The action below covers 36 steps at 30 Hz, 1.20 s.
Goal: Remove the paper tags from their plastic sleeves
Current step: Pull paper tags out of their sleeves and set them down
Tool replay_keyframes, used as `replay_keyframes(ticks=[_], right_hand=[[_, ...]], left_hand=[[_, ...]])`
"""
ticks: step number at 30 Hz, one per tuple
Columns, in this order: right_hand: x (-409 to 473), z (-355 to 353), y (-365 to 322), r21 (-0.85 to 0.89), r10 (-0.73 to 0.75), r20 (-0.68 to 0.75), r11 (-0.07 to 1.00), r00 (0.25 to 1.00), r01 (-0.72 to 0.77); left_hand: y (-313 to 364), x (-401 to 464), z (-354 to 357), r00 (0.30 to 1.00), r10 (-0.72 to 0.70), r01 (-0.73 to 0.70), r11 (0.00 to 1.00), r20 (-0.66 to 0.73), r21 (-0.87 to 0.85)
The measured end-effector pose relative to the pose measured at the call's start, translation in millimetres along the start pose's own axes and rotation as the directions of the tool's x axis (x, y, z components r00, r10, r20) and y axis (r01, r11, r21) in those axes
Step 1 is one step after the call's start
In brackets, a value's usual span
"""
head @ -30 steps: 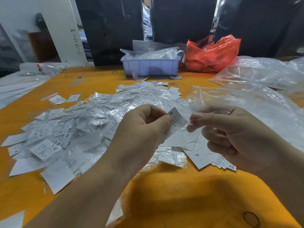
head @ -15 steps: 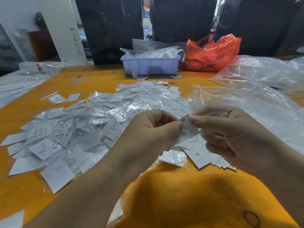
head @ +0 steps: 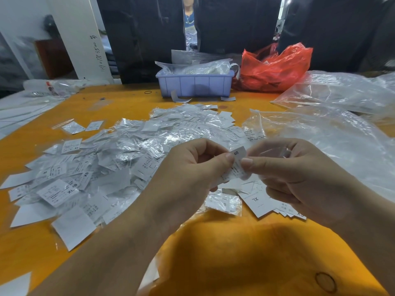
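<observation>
A white paper tag (head: 239, 153) marked "S" sits between both hands above the orange table (head: 235, 253). My left hand (head: 188, 174) pinches the tag's left side between thumb and forefinger. My right hand (head: 299, 178) pinches its right side, and a clear plastic sleeve (head: 271, 151) shows inside that hand's curled fingers. A big heap of sleeved tags (head: 119, 157) lies on the table to the left. A small stack of bare paper tags (head: 263, 199), one marked "XL", lies under my right hand.
A lilac plastic bin (head: 194, 84) with plastic scraps stands at the back centre. A red plastic bag (head: 275, 69) lies beside it. Large clear plastic bags (head: 333, 129) cover the right side. Dark hanging covers close the far edge, and a person stands behind them.
Both hands have drawn closer together and the "S" tag has shifted right, with less of it showing between the fingers.
</observation>
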State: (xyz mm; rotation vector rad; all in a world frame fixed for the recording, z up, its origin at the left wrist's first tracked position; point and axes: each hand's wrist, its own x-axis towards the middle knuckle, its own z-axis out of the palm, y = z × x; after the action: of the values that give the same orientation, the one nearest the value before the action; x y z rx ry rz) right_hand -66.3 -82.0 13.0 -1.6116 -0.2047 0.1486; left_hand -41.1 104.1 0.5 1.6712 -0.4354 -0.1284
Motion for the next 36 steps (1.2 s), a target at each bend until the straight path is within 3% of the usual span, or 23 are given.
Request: replay_keyframes(ticks=[7,15,25,36], right_hand=[[0.0,2.7,-1.1,-0.042,-0.009,0.011,0.999,1.000,0.010],[1.0,-3.1,-5.0,0.041,-0.045,-0.118,0.998,0.992,0.050],[-0.5,4.8,-0.5,0.009,-0.036,-0.052,0.999,0.998,0.036],[0.0,-0.1,-2.1,0.035,-0.034,-0.079,0.999,0.996,0.037]], left_hand=[[-1.0,0.5,0.7,0.998,-0.023,0.025,0.999,0.058,-0.030],[1.1,2.7,-5.5,0.998,-0.055,0.055,0.995,0.006,-0.078],[1.1,0.9,0.0,0.999,0.048,-0.049,0.998,-0.011,-0.034],[3.7,0.2,-4.3,1.000,0.014,-0.014,0.998,-0.002,-0.062]])
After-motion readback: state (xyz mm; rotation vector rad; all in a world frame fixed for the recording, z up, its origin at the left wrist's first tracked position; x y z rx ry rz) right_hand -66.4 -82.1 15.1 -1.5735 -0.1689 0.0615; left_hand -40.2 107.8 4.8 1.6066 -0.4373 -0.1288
